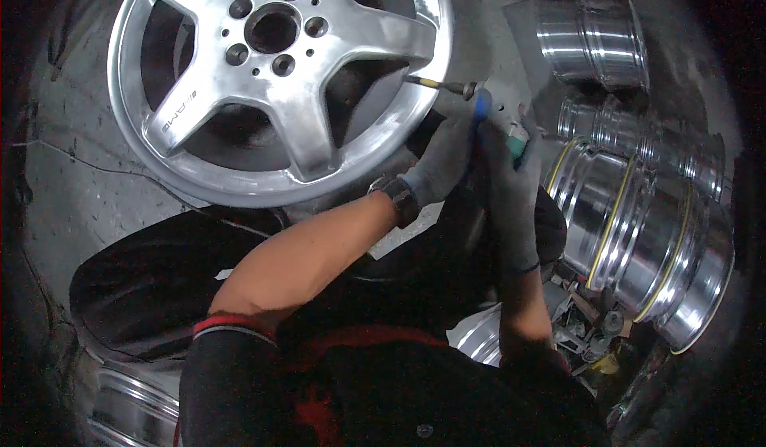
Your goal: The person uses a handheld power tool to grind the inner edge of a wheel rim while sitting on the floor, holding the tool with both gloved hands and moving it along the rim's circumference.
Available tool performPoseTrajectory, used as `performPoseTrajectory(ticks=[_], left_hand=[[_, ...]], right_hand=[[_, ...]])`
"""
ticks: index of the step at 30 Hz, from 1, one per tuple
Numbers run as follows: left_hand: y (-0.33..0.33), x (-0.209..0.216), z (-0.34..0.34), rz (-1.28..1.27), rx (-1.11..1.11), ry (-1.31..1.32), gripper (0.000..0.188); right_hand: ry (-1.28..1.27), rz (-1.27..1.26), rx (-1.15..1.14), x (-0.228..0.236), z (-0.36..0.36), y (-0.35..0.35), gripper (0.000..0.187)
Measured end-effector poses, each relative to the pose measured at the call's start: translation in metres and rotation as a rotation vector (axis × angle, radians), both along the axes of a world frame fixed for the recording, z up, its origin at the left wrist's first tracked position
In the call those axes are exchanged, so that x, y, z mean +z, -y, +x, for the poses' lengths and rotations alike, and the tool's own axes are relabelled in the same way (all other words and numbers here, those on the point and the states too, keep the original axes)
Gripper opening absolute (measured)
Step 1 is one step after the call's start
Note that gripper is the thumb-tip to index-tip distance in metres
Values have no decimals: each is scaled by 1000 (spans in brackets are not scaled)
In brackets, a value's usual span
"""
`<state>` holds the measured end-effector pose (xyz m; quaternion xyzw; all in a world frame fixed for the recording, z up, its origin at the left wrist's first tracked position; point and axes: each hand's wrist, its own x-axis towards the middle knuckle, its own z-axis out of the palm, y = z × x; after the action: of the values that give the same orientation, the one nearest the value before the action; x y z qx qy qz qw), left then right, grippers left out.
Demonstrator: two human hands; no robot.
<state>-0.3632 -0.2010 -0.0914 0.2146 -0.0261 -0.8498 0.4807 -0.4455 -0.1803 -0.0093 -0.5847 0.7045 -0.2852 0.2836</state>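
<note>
While both gloved hands are clamped on the rotary tool (pixel 487 124), its thin bit (pixel 435 85) reaches left and meets the inner rim edge of the five-spoke alloy wheel (pixel 271 80), at the right side of the wheel between two spokes. The wheel lies face up, upper left in view, resting over what looks like a dark tyre (pixel 144 287) on the concrete floor (pixel 72 176).

Left hand (pixel 443 160): fingers curled shut around the tool body from below and left, a dark wrist strap (pixel 399 198) just behind the glove. Right hand (pixel 511 184): fingers wrapped shut around the rear of the tool, its blue and teal parts showing above the glove. Whether the bit is turning, you cannot tell from this view.

Judgement on technique: keep your left hand as the guide and your right as the drive. Hold the bit at a shallow angle to the rim lip so it skims and does not dig. Use light pressure and short overlapping passes along the curve, since the polished surface will likely show any dwell mark. Brace your left forearm low to steady the tip. Watch that the shaft does not ride up onto the nearest spoke (pixel 375 36).

Nearby: a row of bare polished rim barrels (pixel 638 232), some edged with yellow bands, stands just right of your right hand; two more barrels (pixel 590 36) lie farther up. Small clutter (pixel 590 335) sits below them, too blurred to identify.
</note>
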Motion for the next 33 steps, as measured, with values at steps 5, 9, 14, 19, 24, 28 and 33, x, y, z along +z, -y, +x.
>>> performPoseTrajectory(ticks=[5, 9, 14, 19, 24, 28, 33], left_hand=[[-29, -15, -3, -119, -13, -133, 54], [-33, -10, -10, 30, 43, -250, 52], [0, -20, -12, -109, 16, 22, 59], [-4, -4, -5, -46, -16, -86, 57], [-29, -12, -16, 1, 35, -83, 62], [-6, -10, -14, -74, 6, -144, 67], [2, -10, -14, -141, -22, -2, 63]], right_hand=[[266, 75, -21, -9, 0, -24, 50], [267, 79, 27, -6, -2, -29, 48], [223, 64, -41, 1, 1, -1, 53], [202, 11, -23, -5, -3, -6, 59], [241, 42, 30, -12, -11, -27, 49], [384, 77, -97, 2, 1, -9, 53], [210, 64, -66, -8, -16, -2, 52]])
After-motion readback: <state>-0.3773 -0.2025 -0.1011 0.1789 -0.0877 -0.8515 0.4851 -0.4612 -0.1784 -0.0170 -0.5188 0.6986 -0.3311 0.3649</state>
